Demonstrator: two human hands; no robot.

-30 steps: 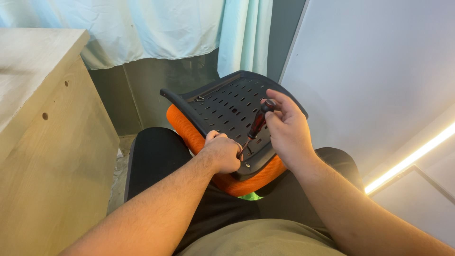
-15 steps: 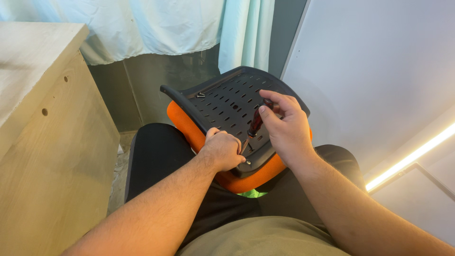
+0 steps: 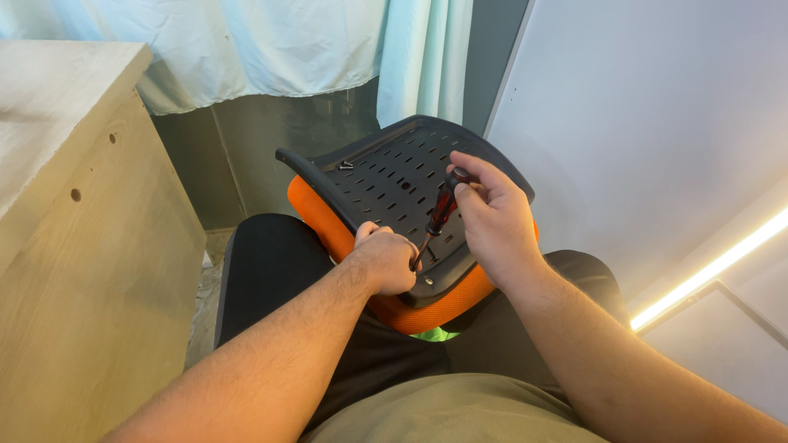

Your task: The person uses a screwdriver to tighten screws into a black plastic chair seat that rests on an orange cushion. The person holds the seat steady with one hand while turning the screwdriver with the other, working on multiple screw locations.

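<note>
Your right hand clamps screwdriver | left hand fisted at its tip, 7 o'clock | seat pan: stiff, bulky, light; grip its rim

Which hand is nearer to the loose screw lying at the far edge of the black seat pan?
Right. The right hand grips the screwdriver partway up the seat pan, closer to the screw. The left hand sits at the near edge by the screwdriver's tip.

No packages, labels, signs or screens were in view anywhere in the scene, near or far, left or right.
</note>
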